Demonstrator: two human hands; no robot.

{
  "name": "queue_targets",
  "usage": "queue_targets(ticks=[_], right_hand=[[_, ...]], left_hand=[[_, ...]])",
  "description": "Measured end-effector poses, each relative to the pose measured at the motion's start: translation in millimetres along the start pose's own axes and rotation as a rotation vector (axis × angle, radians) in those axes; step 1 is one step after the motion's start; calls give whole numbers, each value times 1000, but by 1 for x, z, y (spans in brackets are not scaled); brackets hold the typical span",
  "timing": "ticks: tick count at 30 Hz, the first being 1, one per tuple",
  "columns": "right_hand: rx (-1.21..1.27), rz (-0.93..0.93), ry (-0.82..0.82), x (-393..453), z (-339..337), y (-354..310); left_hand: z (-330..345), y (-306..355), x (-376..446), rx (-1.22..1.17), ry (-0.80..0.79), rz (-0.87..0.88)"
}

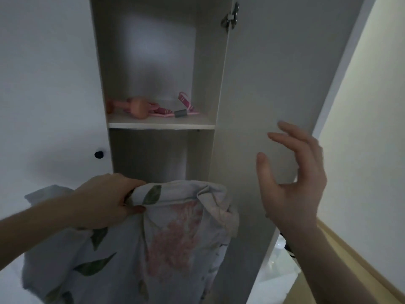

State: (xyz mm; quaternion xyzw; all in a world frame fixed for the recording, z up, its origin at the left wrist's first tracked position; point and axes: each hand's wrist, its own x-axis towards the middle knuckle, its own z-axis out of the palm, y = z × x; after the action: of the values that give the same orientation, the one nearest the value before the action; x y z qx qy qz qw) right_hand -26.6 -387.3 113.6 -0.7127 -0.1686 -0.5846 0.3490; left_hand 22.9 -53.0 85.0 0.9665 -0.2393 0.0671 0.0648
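A pale cloth (166, 238) printed with green leaves and pink flowers hangs bunched in front of the lower compartment of a narrow white wardrobe (151, 62). My left hand (107, 200) grips its upper edge at the bottom left, thumb pinching the fabric. My right hand (291, 181) is raised at the right with fingers spread and relaxed, close to the inner face of the open wardrobe door (274, 84); I cannot tell whether it touches the door. It holds nothing.
A shelf (161, 126) inside the wardrobe carries a doll (135, 106) and a pink strap with a grey piece (180, 110). A closed door with a dark knob (98, 154) stands at the left. A wall and wooden skirting (359, 255) lie at the right.
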Motion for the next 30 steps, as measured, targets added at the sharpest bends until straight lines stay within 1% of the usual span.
queue_targets(ticks=[1,3,6,9,11,13,16,20,25,30], right_hand=[[-41,-20,78,-1,-2,3],[-78,17,138,-4,0,12],[-73,110,99,-6,11,21],[-49,141,140,-7,19,18],[-21,175,160,-7,23,11],[-6,167,146,-12,30,4],[35,121,109,-21,44,-7],[67,62,9,-35,64,-29],[146,-29,-146,-51,107,-56],[277,-91,-276,-61,172,-69]], left_hand=[[-3,-2,0,20,-17,0],[-6,-5,-2,44,-61,10],[-1,-18,-7,100,-94,-13],[9,-43,-15,167,-105,-31],[12,-53,-23,231,-156,-34],[12,-59,-31,275,-226,-58],[13,-68,-41,294,-305,-95],[18,-86,-50,282,-352,-125],[23,-107,-76,261,-375,-210],[23,-124,-110,241,-368,-336]])
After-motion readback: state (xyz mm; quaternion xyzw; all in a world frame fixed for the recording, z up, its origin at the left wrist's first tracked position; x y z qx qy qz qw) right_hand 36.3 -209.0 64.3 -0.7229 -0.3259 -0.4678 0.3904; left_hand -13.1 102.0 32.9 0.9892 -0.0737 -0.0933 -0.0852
